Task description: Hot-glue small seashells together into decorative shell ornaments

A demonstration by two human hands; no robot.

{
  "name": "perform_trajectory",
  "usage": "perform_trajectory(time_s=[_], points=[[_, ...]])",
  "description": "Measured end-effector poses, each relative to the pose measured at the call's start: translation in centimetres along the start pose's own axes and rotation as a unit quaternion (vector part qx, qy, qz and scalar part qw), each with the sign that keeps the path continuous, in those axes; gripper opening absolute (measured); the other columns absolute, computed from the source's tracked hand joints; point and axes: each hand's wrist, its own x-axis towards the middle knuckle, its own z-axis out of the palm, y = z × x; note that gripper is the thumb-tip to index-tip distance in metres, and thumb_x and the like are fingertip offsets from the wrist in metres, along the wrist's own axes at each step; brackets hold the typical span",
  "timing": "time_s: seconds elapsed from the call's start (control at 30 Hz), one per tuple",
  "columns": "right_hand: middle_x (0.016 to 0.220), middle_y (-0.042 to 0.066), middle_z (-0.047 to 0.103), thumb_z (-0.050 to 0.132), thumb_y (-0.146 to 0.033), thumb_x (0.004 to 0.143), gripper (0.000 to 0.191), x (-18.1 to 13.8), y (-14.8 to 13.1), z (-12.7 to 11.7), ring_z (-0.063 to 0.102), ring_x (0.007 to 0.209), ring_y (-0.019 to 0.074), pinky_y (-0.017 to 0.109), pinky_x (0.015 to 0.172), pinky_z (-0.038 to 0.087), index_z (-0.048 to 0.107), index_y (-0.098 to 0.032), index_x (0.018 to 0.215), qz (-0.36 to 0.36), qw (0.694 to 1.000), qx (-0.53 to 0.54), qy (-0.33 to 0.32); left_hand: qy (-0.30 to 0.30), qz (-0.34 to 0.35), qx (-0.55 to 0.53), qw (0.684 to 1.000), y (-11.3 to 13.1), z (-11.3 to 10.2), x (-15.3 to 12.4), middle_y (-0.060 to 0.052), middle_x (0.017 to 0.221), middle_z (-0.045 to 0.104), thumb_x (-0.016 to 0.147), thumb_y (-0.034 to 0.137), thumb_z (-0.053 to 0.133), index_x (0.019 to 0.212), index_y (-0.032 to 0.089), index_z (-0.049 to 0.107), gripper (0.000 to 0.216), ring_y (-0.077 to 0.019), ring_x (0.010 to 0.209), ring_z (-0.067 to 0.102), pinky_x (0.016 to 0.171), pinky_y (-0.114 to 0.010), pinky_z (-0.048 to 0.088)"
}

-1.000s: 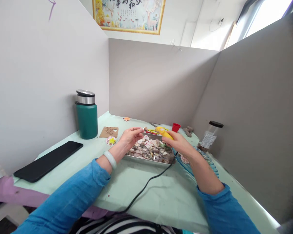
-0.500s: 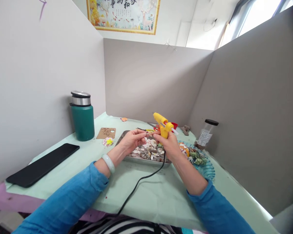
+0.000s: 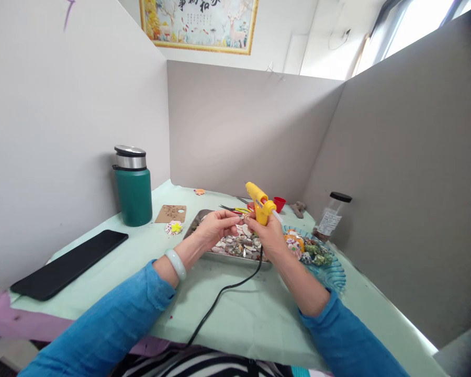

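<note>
My right hand (image 3: 269, 235) grips a yellow hot glue gun (image 3: 258, 201) held upright, nozzle up and to the left. Its black cord (image 3: 220, 298) trails down towards me. My left hand (image 3: 215, 227) is pinched on a small shell (image 3: 243, 215), and both hands meet over a metal tray (image 3: 198, 221) filled with several shells. A pale bangle (image 3: 176, 263) sits on my left wrist.
A green flask (image 3: 133, 186) stands at the back left, with a brown card (image 3: 172, 213) and a small shell flower (image 3: 175, 228) beside it. A black phone (image 3: 69, 264) lies at the left. A blue glass dish (image 3: 329, 271) of coloured shells, a red cup (image 3: 279, 203) and a jar (image 3: 333, 215) are at the right.
My right hand has raised the glue gun from lying low over the tray to upright. Both hands have drawn together; the view has shifted slightly.
</note>
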Motion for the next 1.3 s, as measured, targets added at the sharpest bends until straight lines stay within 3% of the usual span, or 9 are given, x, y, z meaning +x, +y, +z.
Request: perform_trajectory(time_s=[0.3, 0.5, 0.67, 0.83, 1.03, 1.3], points=[[0.071, -0.005, 0.051, 0.072, -0.026, 0.062, 0.049, -0.1, -0.4, 0.0, 0.044, 0.056, 0.0076, 0.023, 0.053, 0.037, 0.055, -0.016, 0.107, 0.027, 0.998, 0.060, -0.010, -0.027, -0.023, -0.012, 0.999, 0.0, 0.0, -0.2, -0.006, 0.078, 0.068, 0.069, 0.020, 0.074, 0.080, 0.009, 0.065, 0.018, -0.0077, 0.053, 0.058, 0.057, -0.021, 0.049], [0.073, -0.004, 0.053, 0.072, -0.027, 0.062, 0.048, -0.1, -0.2, -0.3, 0.045, 0.058, 0.0086, 0.024, 0.055, 0.039, 0.056, -0.018, 0.106, 0.019, 0.999, 0.035, -0.019, -0.057, -0.071, -0.017, 0.996, 0.2, -0.2, -0.2, -0.010, 0.081, 0.068, 0.076, 0.023, 0.068, 0.084, 0.008, 0.068, 0.017, -0.0075, 0.050, 0.056, 0.054, -0.023, 0.051], [0.082, 0.000, 0.057, 0.072, -0.030, 0.064, 0.050, -0.1, 0.1, -0.3, 0.048, 0.063, 0.0107, 0.025, 0.058, 0.042, 0.056, -0.018, 0.110, 0.008, 0.999, 0.021, -0.044, -0.045, -0.122, -0.041, 0.991, 0.5, -0.3, -0.3, -0.009, 0.078, 0.069, 0.075, 0.015, 0.068, 0.081, 0.008, 0.068, 0.010, -0.0045, 0.047, 0.052, 0.051, -0.018, 0.048], [0.080, -0.003, 0.056, 0.074, -0.032, 0.064, 0.052, -0.1, 0.4, -0.4, 0.050, 0.064, 0.0098, 0.024, 0.061, 0.044, 0.056, -0.021, 0.112, 0.011, 0.998, 0.030, -0.057, -0.026, -0.158, -0.082, 0.984, 0.4, -0.3, -0.2, -0.008, 0.075, 0.068, 0.074, 0.007, 0.065, 0.078, 0.008, 0.067, 0.005, -0.0040, 0.046, 0.052, 0.050, -0.017, 0.048], [0.079, -0.001, 0.057, 0.073, -0.035, 0.066, 0.051, 0.0, 0.7, -0.2, 0.047, 0.060, 0.0091, 0.023, 0.055, 0.041, 0.057, -0.019, 0.111, 0.005, 0.999, 0.011, -0.038, 0.002, -0.126, -0.107, 0.986, 0.6, 0.1, -0.2, -0.005, 0.070, 0.067, 0.075, 0.004, 0.063, 0.080, 0.007, 0.067, 0.007, -0.0030, 0.047, 0.053, 0.052, -0.015, 0.049], [0.076, -0.002, 0.057, 0.072, -0.038, 0.066, 0.045, 0.1, 0.8, -0.3, 0.044, 0.055, 0.0083, 0.024, 0.052, 0.038, 0.058, -0.018, 0.104, 0.004, 1.000, -0.003, -0.003, 0.015, -0.109, -0.142, 0.984, 0.1, -0.7, 0.2, -0.004, 0.078, 0.068, 0.072, 0.004, 0.067, 0.094, 0.010, 0.065, 0.023, -0.0056, 0.057, 0.060, 0.061, -0.017, 0.052]])
